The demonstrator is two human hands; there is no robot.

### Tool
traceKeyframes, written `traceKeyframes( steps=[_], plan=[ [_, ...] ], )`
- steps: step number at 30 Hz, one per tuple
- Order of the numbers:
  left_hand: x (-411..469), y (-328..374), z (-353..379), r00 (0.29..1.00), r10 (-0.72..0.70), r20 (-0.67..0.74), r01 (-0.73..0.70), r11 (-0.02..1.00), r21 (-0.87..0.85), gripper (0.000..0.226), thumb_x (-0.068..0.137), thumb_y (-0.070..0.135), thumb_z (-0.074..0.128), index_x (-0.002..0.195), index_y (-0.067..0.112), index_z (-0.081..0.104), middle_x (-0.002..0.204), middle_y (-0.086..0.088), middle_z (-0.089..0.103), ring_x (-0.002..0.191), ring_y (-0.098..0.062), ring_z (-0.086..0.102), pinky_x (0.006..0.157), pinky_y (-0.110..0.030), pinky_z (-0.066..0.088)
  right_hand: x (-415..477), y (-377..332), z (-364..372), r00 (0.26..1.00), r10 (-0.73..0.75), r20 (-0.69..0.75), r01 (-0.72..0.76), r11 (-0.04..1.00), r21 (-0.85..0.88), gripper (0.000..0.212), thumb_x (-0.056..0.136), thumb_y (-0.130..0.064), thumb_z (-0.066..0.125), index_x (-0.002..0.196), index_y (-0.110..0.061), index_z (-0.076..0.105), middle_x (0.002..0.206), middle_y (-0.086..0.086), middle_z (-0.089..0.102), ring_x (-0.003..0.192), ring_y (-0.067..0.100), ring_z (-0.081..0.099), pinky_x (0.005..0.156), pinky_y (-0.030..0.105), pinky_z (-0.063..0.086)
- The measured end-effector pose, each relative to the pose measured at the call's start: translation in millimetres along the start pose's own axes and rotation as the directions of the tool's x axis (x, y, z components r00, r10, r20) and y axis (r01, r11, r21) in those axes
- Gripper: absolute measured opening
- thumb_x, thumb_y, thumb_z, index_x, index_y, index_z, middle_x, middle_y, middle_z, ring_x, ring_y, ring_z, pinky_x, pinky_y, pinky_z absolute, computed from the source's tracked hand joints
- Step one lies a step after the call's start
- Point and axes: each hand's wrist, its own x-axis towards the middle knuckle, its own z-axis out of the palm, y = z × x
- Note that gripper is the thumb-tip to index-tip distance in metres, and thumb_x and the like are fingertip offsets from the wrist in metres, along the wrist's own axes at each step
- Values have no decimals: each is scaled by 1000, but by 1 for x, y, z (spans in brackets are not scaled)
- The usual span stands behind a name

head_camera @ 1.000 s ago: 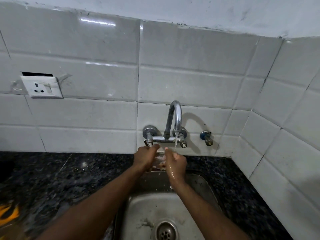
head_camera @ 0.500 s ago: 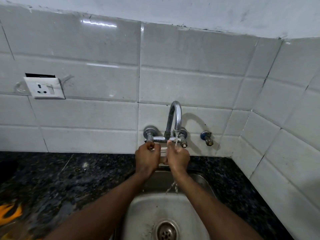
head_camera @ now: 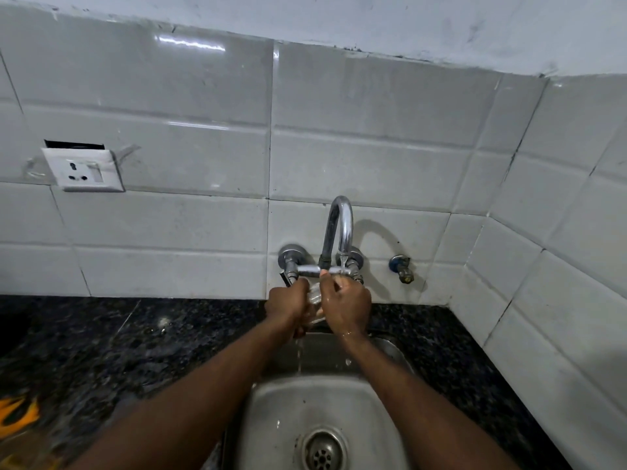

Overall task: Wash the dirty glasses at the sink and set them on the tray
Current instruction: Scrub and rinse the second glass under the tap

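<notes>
A clear glass [head_camera: 315, 296] sits between both hands, just under the chrome tap [head_camera: 340, 232], over the back of the steel sink [head_camera: 271, 418]. My left hand [head_camera: 286, 305] grips the glass from the left. My right hand [head_camera: 346, 307] curls round it from the right, wet, with fingers reaching over its top. Water runs from the spout onto my right hand and drips into the basin. Most of the glass is hidden by the hands. No tray is in view.
The round drain [head_camera: 322, 451] lies at the basin's bottom. Black speckled granite counter [head_camera: 135, 351] flanks the sink. A white wall socket [head_camera: 84, 169] is on the tiles at left, a small valve [head_camera: 403, 269] right of the tap. Something orange [head_camera: 17, 415] sits at the far left edge.
Both hands have turned the glass between them under the stream; my right hand's fingers now reach up over its top. The hands stay beneath the spout.
</notes>
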Motion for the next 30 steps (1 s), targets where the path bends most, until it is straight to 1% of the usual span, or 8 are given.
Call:
traceKeyframes(
  steps=[4,7,11,17,22,25,28,30],
  plan=[
    [-6,-10,2,856,489,-167,-462,869,176,24,97,29,58,79,15,66,73,0,66,69,-15,62,59,-24,44,5,-12,-1,956,281,87,-294,925,241,39,93,-38,61,73,-6,69,63,5,67,56,17,63,54,26,47],
    [4,-10,3,960,255,-117,-242,963,117,38,99,35,52,73,13,68,74,-6,69,71,-22,66,64,-34,56,7,-4,-5,995,-12,98,23,994,-110,44,94,-43,57,59,-16,59,51,-5,57,48,10,53,53,26,39],
    [12,-29,4,991,-109,79,110,994,-4,52,101,50,42,94,6,69,94,-16,74,85,-35,72,80,-50,61,25,0,-23,842,-428,329,533,755,-382,37,94,-36,53,67,-16,68,61,0,66,55,16,59,56,28,44],
    [6,-39,-2,948,-244,204,262,963,-66,53,101,47,42,110,1,66,99,-17,69,86,-33,65,72,-39,54,38,0,-37,715,-559,420,699,578,-421,36,95,-34,56,68,-14,68,60,3,65,49,15,52,47,23,26],
    [-6,-14,17,953,-164,256,272,837,-474,45,99,43,45,99,5,69,82,-13,72,63,-22,65,53,-28,51,17,11,-15,984,-97,149,85,993,85,41,92,-42,55,70,-10,69,59,6,67,53,22,65,57,39,55],
    [7,3,18,985,144,-99,-130,982,136,39,95,44,52,89,9,69,88,-12,73,71,-23,68,63,-31,54,1,22,-10,902,386,192,-423,881,213,37,93,-44,52,89,-12,69,81,6,71,71,19,66,63,32,49],
    [6,22,13,899,436,30,-383,752,537,32,92,45,54,76,18,61,76,-1,67,65,-13,61,56,-24,43,-6,26,-5,724,571,388,-687,650,324,37,96,-33,41,94,-7,67,85,10,66,71,22,60,61,33,48],
    [8,26,13,894,442,74,-398,707,584,35,90,46,54,70,18,58,69,2,62,65,-15,59,55,-25,40,-7,23,-7,727,524,443,-680,637,363,39,98,-29,37,99,-5,68,87,12,70,78,25,65,70,38,55]
  ],
)
